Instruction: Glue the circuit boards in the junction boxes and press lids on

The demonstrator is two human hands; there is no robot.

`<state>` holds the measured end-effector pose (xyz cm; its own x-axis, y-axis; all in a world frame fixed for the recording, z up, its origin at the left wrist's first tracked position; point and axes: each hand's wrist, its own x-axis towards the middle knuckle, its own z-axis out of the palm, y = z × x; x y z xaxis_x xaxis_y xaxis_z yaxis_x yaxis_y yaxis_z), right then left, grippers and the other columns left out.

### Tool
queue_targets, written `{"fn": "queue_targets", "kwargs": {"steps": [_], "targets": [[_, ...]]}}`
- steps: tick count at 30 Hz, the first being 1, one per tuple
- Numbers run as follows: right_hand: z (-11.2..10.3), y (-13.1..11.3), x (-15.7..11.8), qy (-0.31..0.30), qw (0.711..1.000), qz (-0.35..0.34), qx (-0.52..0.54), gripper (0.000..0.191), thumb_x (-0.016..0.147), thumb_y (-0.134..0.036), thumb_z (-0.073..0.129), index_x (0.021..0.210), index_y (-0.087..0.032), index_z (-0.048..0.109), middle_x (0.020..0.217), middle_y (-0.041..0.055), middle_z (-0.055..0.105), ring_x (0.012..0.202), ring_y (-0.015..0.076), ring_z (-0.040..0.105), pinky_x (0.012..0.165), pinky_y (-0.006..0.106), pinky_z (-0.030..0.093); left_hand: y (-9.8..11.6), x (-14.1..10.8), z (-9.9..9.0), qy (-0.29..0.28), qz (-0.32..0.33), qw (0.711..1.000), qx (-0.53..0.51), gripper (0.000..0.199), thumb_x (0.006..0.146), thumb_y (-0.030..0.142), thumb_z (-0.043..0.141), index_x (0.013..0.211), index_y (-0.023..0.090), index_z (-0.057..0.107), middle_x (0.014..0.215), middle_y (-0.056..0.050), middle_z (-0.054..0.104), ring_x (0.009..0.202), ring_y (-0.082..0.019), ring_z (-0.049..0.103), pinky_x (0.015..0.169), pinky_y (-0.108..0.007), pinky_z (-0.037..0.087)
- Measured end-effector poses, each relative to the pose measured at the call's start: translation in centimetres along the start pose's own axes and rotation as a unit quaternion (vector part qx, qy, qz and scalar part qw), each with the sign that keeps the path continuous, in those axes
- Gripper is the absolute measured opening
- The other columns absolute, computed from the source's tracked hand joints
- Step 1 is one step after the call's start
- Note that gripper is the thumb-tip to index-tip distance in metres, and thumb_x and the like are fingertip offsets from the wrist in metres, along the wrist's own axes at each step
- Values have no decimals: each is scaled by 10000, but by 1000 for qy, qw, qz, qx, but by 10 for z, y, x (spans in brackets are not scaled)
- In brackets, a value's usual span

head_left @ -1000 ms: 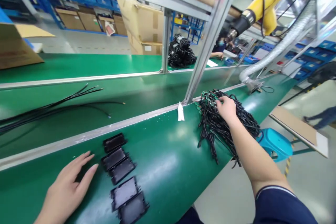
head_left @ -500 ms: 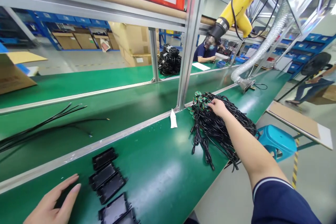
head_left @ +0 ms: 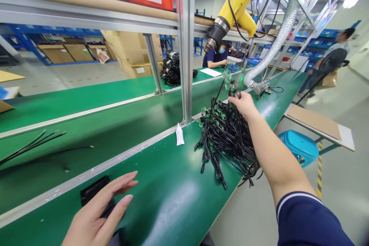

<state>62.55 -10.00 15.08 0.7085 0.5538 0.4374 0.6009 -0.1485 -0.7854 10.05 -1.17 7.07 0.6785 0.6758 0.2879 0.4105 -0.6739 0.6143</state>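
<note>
A large heap of black cables [head_left: 230, 134] with small green circuit boards at its upper left end lies on the green table. Above the heap, my right hand [head_left: 244, 104] is closed round some black cables, whose green boards [head_left: 227, 80] hang raised and blurred beside the fingers. My left hand [head_left: 100, 209] is at the lower left with thumb and fingers apart and nothing between them. It partly covers the black plastic cases [head_left: 93, 189] on the table. A white tube [head_left: 179, 135] lies between the cases and the heap.
A metal post [head_left: 186, 46] rises behind the tube. A yellow heat gun [head_left: 233, 7] hangs above, near a silver duct [head_left: 273, 50]. Loose black cables [head_left: 34, 144] lie on the left. One person sits across the table; another stands at the far right. A blue stool [head_left: 301, 147] is alongside.
My right hand has lifted some cables with their boards off the heap. My left hand has moved right, over the black cases. The view has shifted to the right.
</note>
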Motion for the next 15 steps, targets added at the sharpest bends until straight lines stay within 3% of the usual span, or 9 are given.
{"fn": "queue_targets", "kwargs": {"steps": [4, 8, 12, 15], "targets": [[-55, -39, 37, 128, 979, -134, 83, 443, 700, -459, 783, 690, -231, 403, 631, -71, 427, 587, 105, 418, 586, 265, 360, 23, 16, 9, -27, 41, 998, -31, 421, 935, 451, 518, 1341, 343, 540, 1170, -49, 724, 1026, -236, 721, 819, -318, 623], [-88, -95, 50, 148, 950, -264, 80, 352, 833, -521, 701, 823, -252, 474, 748, -14, 511, 792, 179, 524, 724, 330, 440, 47, 18, 8, -2, 63, 997, -34, 458, 930, 427, 534, 1377, 330, 522, 1246, -83, 693, 1022, -253, 723, 775, -315, 634], [-98, -167, 22, 134, 940, -305, 76, 363, 810, -497, 755, 830, -256, 485, 767, 8, 521, 842, 195, 510, 753, 336, 444, 85, 34, -18, 52, 96, 994, -12, 612, 887, 467, 579, 1469, 374, 413, 1457, -80, 549, 1168, -312, 656, 730, -346, 646], [-88, -215, -22, 78, 951, -294, 60, 440, 723, -458, 837, 711, -232, 459, 687, -22, 460, 737, 160, 492, 644, 292, 410, 119, 60, -44, 125, 138, 982, -37, 805, 814, 534, 662, 1525, 394, 311, 1559, -55, 424, 1348, -346, 508, 996, -489, 553]]}}
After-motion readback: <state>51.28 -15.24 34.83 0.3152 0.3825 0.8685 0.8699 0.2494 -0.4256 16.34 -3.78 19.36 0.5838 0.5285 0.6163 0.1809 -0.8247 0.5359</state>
